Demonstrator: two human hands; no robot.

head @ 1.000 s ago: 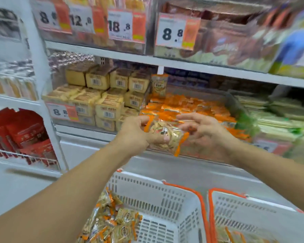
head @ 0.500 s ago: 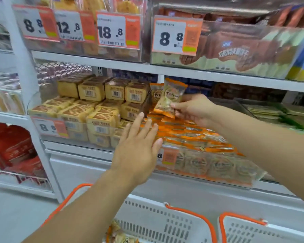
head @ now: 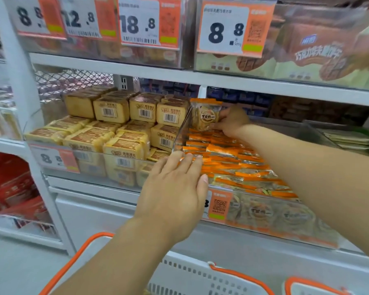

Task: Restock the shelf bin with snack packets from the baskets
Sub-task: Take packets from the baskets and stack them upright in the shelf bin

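Since half a second ago, when your right hand (head: 230, 121) held the snack packet (head: 205, 116) tilted above the orange pile, you have pushed it further back and stood it nearly upright at the rear left corner of the shelf bin (head: 271, 228), close against the clear divider (head: 182, 133). Your left hand (head: 175, 188) has slid forward too: a moment back it hovered in front of the bin, and now its fingertips lie on the front packets near the bin's left edge.

Your right grip is closed on the packet's right edge, with the fingers curled round it from that side and the orange-topped face turned toward you. The packet's lower end touches the pile below. Your left grip is flat, fingers straight and together, holding nothing.

Inside the clear bin, orange-and-silver packets (head: 232, 162) lie in overlapping rows from the back to the front wall, where an orange price tag (head: 218, 206) hangs. To the left of the divider, a neighbouring bin (head: 58, 165) holds stacked yellow wrapped cakes (head: 124, 150) with barcodes facing out. Above, price labels (head: 224, 30) front a shelf of brown biscuit packs.

Below your arms you can see the rims of two white baskets with orange handles, one at the left (head: 192, 275) and one at the right (head: 307, 287); their contents are out of view.
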